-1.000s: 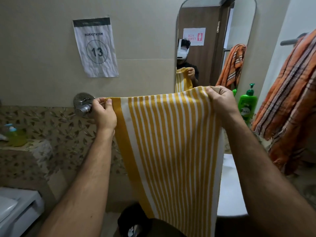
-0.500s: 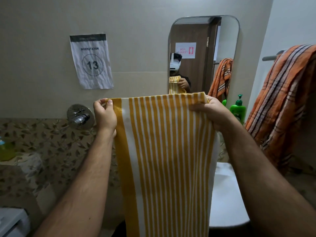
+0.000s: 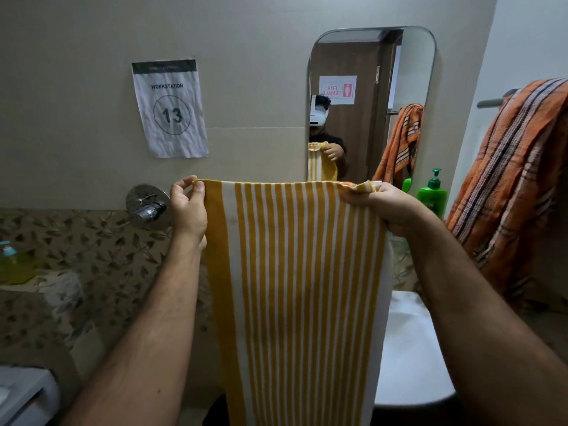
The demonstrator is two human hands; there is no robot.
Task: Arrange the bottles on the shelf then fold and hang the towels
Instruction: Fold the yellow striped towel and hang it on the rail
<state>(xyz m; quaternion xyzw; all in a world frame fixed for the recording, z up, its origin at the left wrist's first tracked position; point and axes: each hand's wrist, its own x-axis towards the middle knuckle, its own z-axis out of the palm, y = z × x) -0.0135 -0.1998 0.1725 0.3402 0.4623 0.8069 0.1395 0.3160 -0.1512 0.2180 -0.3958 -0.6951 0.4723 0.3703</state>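
Note:
A yellow and white striped towel [image 3: 295,287] hangs stretched between my hands at chest height, its lower end out of sight. My left hand [image 3: 188,207] pinches its top left corner between thumb and fingers. My right hand [image 3: 387,207] grips the top right corner, bunching the cloth. An orange striped towel [image 3: 510,192] hangs on a metal rail [image 3: 491,102] on the right wall. A green pump bottle [image 3: 432,195] stands beside the mirror, and a yellow-green bottle [image 3: 13,265] sits at the far left.
A mirror [image 3: 408,75] is on the wall ahead, with a white basin [image 3: 412,358] below at the right. A chrome tap valve [image 3: 147,207] sticks out of the wall left of my left hand. A paper sign [image 3: 170,109] reads workstation 13. A white appliance corner [image 3: 27,395] is at lower left.
The view has tilted up, so the towel and both hands sit lower in the frame. My hands have drawn the top edge straighter and flatter. My left hand's grip has loosened to a pinch.

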